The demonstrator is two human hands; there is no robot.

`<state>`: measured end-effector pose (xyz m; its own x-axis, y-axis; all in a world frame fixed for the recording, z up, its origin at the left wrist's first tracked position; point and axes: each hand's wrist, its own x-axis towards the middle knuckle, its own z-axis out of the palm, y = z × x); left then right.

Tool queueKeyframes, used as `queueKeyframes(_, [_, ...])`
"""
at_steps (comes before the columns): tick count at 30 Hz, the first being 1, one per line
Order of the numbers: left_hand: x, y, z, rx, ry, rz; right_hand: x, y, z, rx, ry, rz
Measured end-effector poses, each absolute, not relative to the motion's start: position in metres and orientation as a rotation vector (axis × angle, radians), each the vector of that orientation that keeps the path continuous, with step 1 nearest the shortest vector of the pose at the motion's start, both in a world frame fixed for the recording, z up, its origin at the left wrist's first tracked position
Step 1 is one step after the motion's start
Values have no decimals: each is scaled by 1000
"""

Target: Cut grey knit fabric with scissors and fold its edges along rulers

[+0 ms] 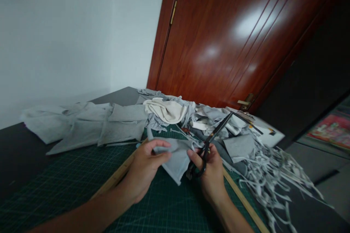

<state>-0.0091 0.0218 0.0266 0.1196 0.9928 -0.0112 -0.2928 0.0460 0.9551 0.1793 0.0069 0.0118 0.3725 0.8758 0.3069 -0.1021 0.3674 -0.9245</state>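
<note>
Between my two hands a grey cloth piece (177, 156) is held up over the green cutting mat (161, 207), one corner pointing down. My left hand (146, 165) is closed on its left edge, thumb and fingers pinching it. My right hand (210, 169) has the black scissors (212, 138) by the handles, their blades pointing up and away to the right. The thumb of that hand also presses on the right side of the cloth.
Grey cloth panels (120, 123) lie at the left. Behind are a cream cloth (166, 111) and heaped grey scraps. Thin cloth strips (268, 174) spread at the right. Wooden rulers (243, 198) rest on the mat. A brown door (213, 43) stands behind the table.
</note>
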Motion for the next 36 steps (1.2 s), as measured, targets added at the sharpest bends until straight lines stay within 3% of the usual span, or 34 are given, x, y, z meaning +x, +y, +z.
queueKeyframes(10, [-5,16,38,850,732,1358,197,10,22,-980,-961,691])
queueKeyframes(27, [-10,17,43,833,720,1286,213,12,31,-987,-949,675])
queueKeyframes(36, [-11,11,44,850,622,1058,220,17,32,-1010,-910,648])
